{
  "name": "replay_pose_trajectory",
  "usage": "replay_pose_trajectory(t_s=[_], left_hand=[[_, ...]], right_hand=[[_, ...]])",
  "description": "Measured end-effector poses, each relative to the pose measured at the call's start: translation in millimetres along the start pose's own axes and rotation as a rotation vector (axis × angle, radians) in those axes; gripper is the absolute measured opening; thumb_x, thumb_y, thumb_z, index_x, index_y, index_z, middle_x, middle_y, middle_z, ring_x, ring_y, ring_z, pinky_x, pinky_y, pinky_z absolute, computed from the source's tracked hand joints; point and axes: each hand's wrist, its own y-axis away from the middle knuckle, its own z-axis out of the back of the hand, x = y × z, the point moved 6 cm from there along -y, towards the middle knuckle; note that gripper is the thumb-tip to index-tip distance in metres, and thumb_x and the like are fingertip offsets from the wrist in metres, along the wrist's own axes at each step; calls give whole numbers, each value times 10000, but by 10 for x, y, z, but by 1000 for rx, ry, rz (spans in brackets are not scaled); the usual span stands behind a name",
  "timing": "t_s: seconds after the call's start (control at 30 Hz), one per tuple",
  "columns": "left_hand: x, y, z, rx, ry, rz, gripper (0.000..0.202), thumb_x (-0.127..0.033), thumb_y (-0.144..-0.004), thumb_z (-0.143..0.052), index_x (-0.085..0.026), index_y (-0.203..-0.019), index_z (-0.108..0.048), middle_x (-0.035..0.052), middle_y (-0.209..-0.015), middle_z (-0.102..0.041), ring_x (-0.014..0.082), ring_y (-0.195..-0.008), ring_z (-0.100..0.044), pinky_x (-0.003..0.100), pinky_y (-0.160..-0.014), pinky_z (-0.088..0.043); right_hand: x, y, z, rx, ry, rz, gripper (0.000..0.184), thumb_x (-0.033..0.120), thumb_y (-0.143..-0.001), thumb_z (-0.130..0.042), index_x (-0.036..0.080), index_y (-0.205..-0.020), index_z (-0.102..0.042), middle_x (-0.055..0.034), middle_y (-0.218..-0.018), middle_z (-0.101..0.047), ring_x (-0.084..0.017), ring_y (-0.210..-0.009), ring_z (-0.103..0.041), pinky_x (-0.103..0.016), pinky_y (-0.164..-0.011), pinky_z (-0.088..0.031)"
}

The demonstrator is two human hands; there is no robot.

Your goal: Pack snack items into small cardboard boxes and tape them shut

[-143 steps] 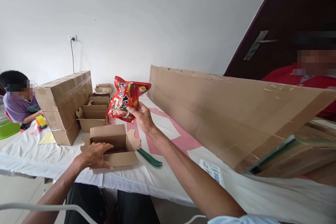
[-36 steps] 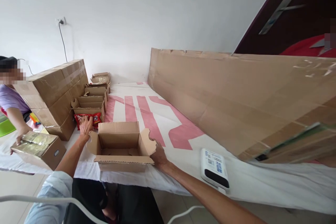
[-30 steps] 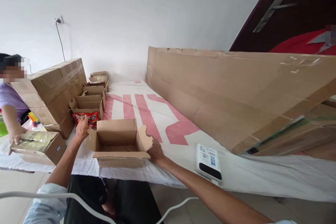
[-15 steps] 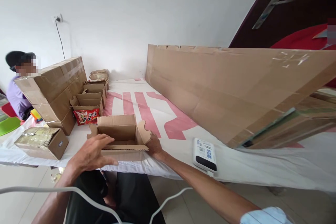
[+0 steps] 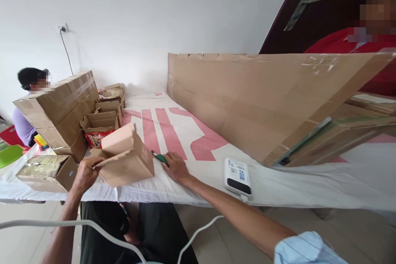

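Note:
An open cardboard box [image 5: 126, 165] stands tilted at the near edge of the table, its flaps raised. My left hand [image 5: 88, 171] is closed on the flap at its left side, thumb and fingers pinching the cardboard. To the right of the box, my right hand [image 5: 176, 167] rests low on the tablecloth, its fingers over a green utility knife [image 5: 161, 158] with a narrow dark tip pointing at the box. Most of the knife's rear part is hidden under the fingers. Behind the box lies a red food packet [image 5: 95, 139], partly covered by it.
Several open boxes [image 5: 103, 120] line the left, beside stacked sealed cartons [image 5: 66, 111]. A taped box [image 5: 46, 172] sits at the near left. A white device [image 5: 237, 176] with a cable lies right, before a long cardboard panel [image 5: 247, 99]. People sit at left and right.
The box has turned and tipped, and my left hand has taken hold of its flap. My right hand has left the box's side and now lies on the cloth with the green utility knife.

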Motion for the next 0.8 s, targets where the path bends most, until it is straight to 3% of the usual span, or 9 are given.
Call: replay_pose_trajectory(t_s=[0.17,0.33,0.43,0.53,0.63,0.8], left_hand=[[443,-24,159,-78,234,134,399,-514,-804,-704,-173,-920,-877,42,-826,-832,281,-805,-745,330,-744,-583],[514,7,142,-101,281,166,438,-533,-765,-740,-162,-948,-884,62,-851,-847,307,-839,-758,363,-770,-603],[400,24,131,-116,163,112,362,-452,-838,-670,-183,-956,-881,66,-895,-857,290,-849,-769,341,-769,-585],[154,67,47,-97,-44,0,316,-240,-868,-583,-229,-988,-874,60,-973,-862,255,-910,-776,314,-804,-551],[-121,139,-162,-30,-297,-81,437,-70,-795,-551,-260,-1050,-852,61,-1036,-844,250,-990,-764,327,-862,-528],[-449,298,-548,117,-523,-130,421,-17,-827,-567,-254,-1084,-803,87,-1050,-785,274,-1047,-735,389,-931,-521]], right_hand=[[-1,-11,10,11,-10,-12,279,305,-1047,-573,188,-1252,-720,-129,-1215,-700,-301,-1139,-583,-407,-974,-413],[-11,-5,-1,4,-5,-11,273,291,-1047,-571,191,-1255,-717,-124,-1216,-701,-299,-1132,-584,-405,-970,-417],[-18,5,-11,-9,-2,1,268,289,-1046,-574,184,-1252,-711,-123,-1208,-703,-300,-1122,-585,-409,-970,-419],[-29,12,-31,-28,1,18,260,296,-1048,-572,177,-1241,-698,-127,-1200,-699,-302,-1120,-585,-407,-960,-418],[-50,8,-63,-39,10,20,203,297,-1043,-572,185,-1164,-691,-124,-1167,-696,-302,-1100,-584,-407,-941,-414],[-63,-1,-82,-64,15,22,144,308,-1034,-578,199,-1065,-667,-109,-1099,-684,-292,-1059,-576,-403,-928,-410]])
